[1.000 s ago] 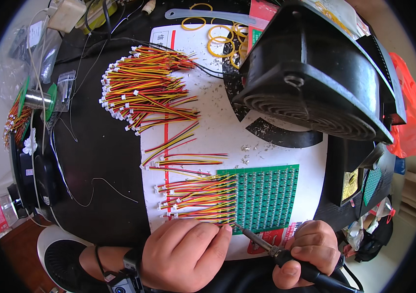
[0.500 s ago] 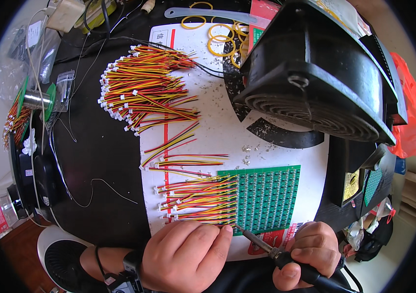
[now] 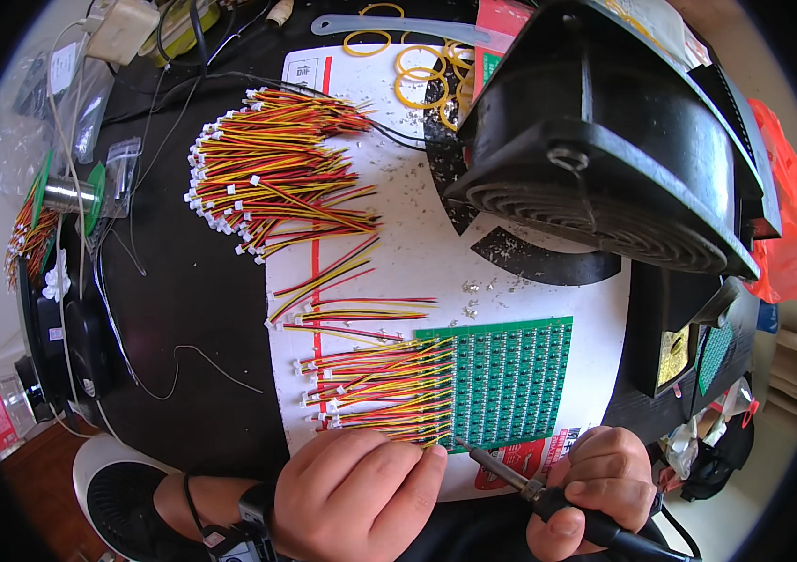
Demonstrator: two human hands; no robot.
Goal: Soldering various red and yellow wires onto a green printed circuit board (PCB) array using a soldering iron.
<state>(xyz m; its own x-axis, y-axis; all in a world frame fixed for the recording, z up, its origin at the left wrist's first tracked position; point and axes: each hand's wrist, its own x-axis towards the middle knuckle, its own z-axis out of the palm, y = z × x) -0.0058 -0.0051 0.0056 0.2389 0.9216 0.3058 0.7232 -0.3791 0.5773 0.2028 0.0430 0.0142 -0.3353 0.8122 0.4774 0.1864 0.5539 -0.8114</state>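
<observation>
A green circuit board panel (image 3: 515, 379) lies on a white sheet, with a row of red, black and yellow wire leads (image 3: 384, 382) running onto its left edge. My left hand (image 3: 361, 492) is closed at the panel's lower left corner, thumb and fingertip pinched on a wire lead whose end is mostly hidden. In my right hand (image 3: 600, 482) is a soldering iron (image 3: 534, 489), gripped by its dark handle. Its tip points up and left to the panel's lower left edge, close by my left fingertips; whether it touches cannot be made out.
A big pile of wire leads with white connectors (image 3: 272, 169) lies at the upper left. A black fan (image 3: 595, 140) stands over the sheet at the upper right. Yellow rubber bands (image 3: 422, 89) and metal bits lie behind. A solder spool (image 3: 69, 195) stands far left.
My left fingertips have dropped slightly down along the panel's edge. The iron's tip has shifted a little right and down. The wire pile and the fan stay as they were.
</observation>
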